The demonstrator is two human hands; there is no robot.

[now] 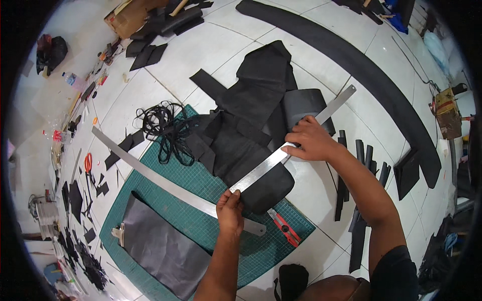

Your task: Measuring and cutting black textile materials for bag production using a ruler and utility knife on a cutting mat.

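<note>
A steel ruler [261, 169] slants over a pile of black fabric pieces [261, 95]. Its near end is pinched between the thumb and fingers of my left hand [230, 213]. Higher up, my right hand [312, 141] grips it with the thumb on top, and its far end sticks out past the fingers. Under my left hand lies a second, longer steel ruler [165, 186], across the green cutting mat [251, 268]. A red utility knife [285, 228] rests at the mat's right corner. A rounded black piece [266, 188] lies beneath the held ruler.
A tangle of black cord [168, 130] sits at the mat's far edge. On the mat, a clip [118, 233] holds a dark sheet [160, 246]. A long black strip [361, 65] curves along the far right. Red-handled scissors [88, 163] and scraps lie left; black strips [359, 236] lie right.
</note>
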